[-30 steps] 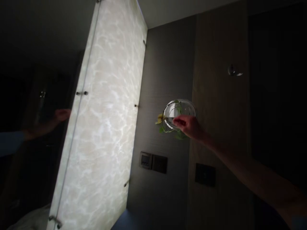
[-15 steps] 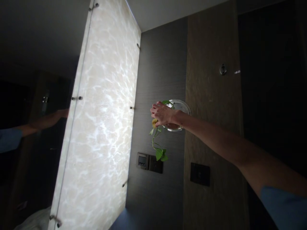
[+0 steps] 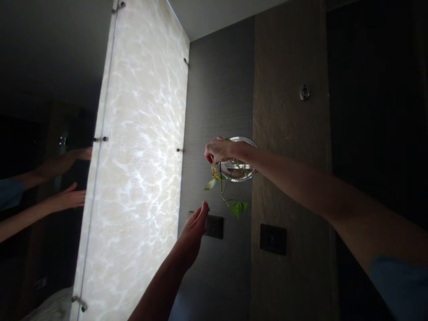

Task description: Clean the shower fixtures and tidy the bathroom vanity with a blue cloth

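A trailing vine plant with green leaves point(image 3: 239, 208) hangs down from a round glass wall bowl point(image 3: 239, 179). My right hand point(image 3: 219, 150) is in front of the bowl's left side, its fingers pinched at the top of a yellow leaf point(image 3: 216, 173) of the vine. The hand and wrist hide part of the bowl. Thin stems show inside the glass. Lower down, my left hand point(image 3: 194, 229) is raised with its fingers stretched out and thumb up. It holds nothing and stays apart from the hanging leaves.
A tall glowing marbled panel point(image 3: 143, 147) stands close on the left. Dark socket plates point(image 3: 214, 226) point(image 3: 273, 239) sit on the wall below the bowl, and a small metal fitting point(image 3: 304, 92) is at upper right. A dark reflective surface at far left mirrors both arms.
My left hand has come into view from below. My right hand's fingers have turned downward into a pinch at the yellow leaf, and the hanging vine has swung to the right.
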A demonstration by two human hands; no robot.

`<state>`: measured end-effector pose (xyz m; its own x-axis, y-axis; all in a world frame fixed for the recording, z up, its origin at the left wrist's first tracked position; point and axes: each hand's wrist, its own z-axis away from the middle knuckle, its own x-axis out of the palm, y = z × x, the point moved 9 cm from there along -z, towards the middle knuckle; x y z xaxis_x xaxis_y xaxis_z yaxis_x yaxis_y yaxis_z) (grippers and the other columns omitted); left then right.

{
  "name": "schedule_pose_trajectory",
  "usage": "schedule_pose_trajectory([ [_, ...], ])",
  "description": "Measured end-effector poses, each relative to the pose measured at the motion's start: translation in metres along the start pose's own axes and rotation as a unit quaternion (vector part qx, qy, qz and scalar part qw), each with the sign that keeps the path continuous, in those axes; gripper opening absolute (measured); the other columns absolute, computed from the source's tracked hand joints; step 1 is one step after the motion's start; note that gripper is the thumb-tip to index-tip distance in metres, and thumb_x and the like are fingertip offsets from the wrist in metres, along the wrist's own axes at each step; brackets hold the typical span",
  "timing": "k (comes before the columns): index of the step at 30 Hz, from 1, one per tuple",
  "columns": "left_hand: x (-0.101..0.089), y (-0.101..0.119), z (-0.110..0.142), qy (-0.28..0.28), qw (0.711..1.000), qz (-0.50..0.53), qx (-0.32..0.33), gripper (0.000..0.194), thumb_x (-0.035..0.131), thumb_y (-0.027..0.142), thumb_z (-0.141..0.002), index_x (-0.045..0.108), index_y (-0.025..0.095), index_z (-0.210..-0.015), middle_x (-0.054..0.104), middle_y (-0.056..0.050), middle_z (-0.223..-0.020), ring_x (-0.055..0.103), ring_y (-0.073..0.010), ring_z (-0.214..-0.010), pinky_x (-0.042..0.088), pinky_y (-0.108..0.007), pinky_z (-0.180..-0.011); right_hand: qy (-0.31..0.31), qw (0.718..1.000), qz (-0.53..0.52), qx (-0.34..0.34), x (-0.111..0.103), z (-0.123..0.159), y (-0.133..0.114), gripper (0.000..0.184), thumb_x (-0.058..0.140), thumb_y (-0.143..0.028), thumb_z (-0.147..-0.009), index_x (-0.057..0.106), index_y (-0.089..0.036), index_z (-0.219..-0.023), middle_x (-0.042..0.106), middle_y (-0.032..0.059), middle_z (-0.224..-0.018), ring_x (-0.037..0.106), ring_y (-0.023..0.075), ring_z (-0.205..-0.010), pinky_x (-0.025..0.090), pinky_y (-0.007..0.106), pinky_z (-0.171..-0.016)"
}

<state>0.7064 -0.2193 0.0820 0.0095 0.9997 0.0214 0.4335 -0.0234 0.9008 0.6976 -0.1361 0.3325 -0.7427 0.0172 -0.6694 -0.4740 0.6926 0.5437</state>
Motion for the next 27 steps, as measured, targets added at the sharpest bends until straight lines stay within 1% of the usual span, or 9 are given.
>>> schedule_pose_trajectory([
  [2, 0.039, 0.027, -0.022, -0.023, 0.996, 0.081, 0.003, 0.060, 0.063, 0.067, -0.085, 0.061, 0.022, -0.125, 0.060, -0.014, -0.148, 0.048, -0.0290, -0.140, 0.035, -0.054, -0.112, 0.014, 1.000, 0.011, -0.005, -0.007, 0.008, -0.002, 0.019, 0.070, -0.001, -0.078, 0.078, -0.017, -0.087, 0.078, 0.0039, -0.092, 0.067, 0.0209, -0.093, 0.037, 0.044, -0.101],
  [4, 0.056, 0.044, -0.035, -0.014, 0.991, 0.129, 0.010, 0.061, 0.081, 0.060, -0.069, 0.068, 0.018, -0.110, 0.076, -0.013, -0.117, 0.061, -0.0262, -0.114, 0.039, -0.046, -0.101, 0.038, 0.999, 0.029, -0.023, -0.012, 0.018, -0.005, 0.023, 0.061, -0.003, -0.086, 0.079, -0.017, -0.092, 0.078, 0.0065, -0.096, 0.065, 0.0239, -0.102, 0.034, 0.044, -0.101],
  [6, 0.054, 0.052, -0.039, 0.025, 0.986, 0.162, 0.015, 0.066, 0.092, 0.052, -0.048, 0.072, 0.014, -0.098, 0.077, -0.007, -0.084, 0.062, -0.0195, -0.084, 0.041, -0.036, -0.085, 0.034, 0.997, 0.039, -0.053, -0.010, 0.029, -0.007, 0.028, 0.057, -0.004, -0.090, 0.080, -0.018, -0.096, 0.079, 0.0075, -0.100, 0.064, 0.0256, -0.108, 0.032, 0.042, -0.101],
  [8, 0.043, 0.057, -0.036, 0.072, 0.982, 0.174, 0.027, 0.068, 0.093, 0.048, -0.038, 0.073, 0.012, -0.092, 0.072, -0.003, -0.069, 0.058, -0.0158, -0.070, 0.040, -0.032, -0.076, 0.020, 0.996, 0.040, -0.081, -0.006, 0.041, -0.007, 0.032, 0.057, -0.004, -0.090, 0.081, -0.021, -0.104, 0.078, 0.0070, -0.105, 0.064, 0.0247, -0.106, 0.031, 0.041, -0.100],
  [12, 0.034, 0.072, -0.026, 0.109, 0.981, 0.150, 0.064, 0.060, 0.090, 0.045, -0.044, 0.073, 0.010, -0.090, 0.075, -0.005, -0.069, 0.061, -0.0158, -0.066, 0.041, -0.030, -0.073, 0.034, 0.994, 0.021, -0.104, -0.006, 0.060, -0.005, 0.023, 0.067, -0.031, -0.093, 0.080, -0.021, -0.109, 0.076, 0.0080, -0.107, 0.064, 0.0213, -0.090, 0.032, 0.040, -0.096],
  [14, 0.037, 0.080, -0.022, 0.120, 0.980, 0.137, 0.077, 0.052, 0.088, 0.042, -0.051, 0.073, 0.009, -0.088, 0.075, -0.005, -0.068, 0.061, -0.0154, -0.064, 0.041, -0.030, -0.071, 0.054, 0.993, 0.019, -0.098, -0.007, 0.065, -0.006, 0.032, 0.072, -0.046, -0.089, 0.081, -0.020, -0.105, 0.076, 0.0080, -0.103, 0.063, 0.0217, -0.090, 0.030, 0.040, -0.097],
  [20, 0.052, 0.097, -0.012, 0.135, 0.981, 0.103, 0.097, 0.030, 0.078, 0.031, -0.073, 0.075, 0.009, -0.092, 0.075, -0.007, -0.066, 0.064, -0.0162, -0.061, 0.043, -0.031, -0.073, 0.136, 0.989, 0.016, -0.052, -0.015, 0.073, -0.005, 0.019, 0.064, -0.024, -0.094, 0.080, -0.015, -0.093, 0.076, 0.0099, -0.099, 0.061, 0.0235, -0.100, 0.029, 0.040, -0.097],
  [23, 0.053, 0.101, -0.008, 0.145, 0.979, 0.105, 0.100, 0.022, 0.075, 0.027, -0.077, 0.075, 0.010, -0.091, 0.076, -0.007, -0.067, 0.066, -0.0169, -0.061, 0.045, -0.032, -0.074, 0.188, 0.979, -0.045, 0.057, -0.027, 0.070, 0.027, 0.020, 0.060, -0.015, -0.092, 0.080, -0.014, -0.092, 0.077, 0.0100, -0.097, 0.064, 0.0215, -0.092, 0.035, 0.038, -0.091],
  [27, 0.054, 0.099, -0.005, 0.163, 0.976, 0.122, 0.078, 0.017, 0.074, 0.024, -0.081, 0.075, 0.011, -0.092, 0.077, -0.005, -0.070, 0.069, -0.0163, -0.064, 0.045, -0.031, -0.075, 0.282, 0.928, -0.146, 0.195, -0.046, 0.063, 0.100, 0.007, 0.070, -0.011, -0.082, 0.077, -0.011, -0.080, 0.074, 0.0061, -0.081, 0.064, 0.0178, -0.080, 0.043, 0.031, -0.081],
])
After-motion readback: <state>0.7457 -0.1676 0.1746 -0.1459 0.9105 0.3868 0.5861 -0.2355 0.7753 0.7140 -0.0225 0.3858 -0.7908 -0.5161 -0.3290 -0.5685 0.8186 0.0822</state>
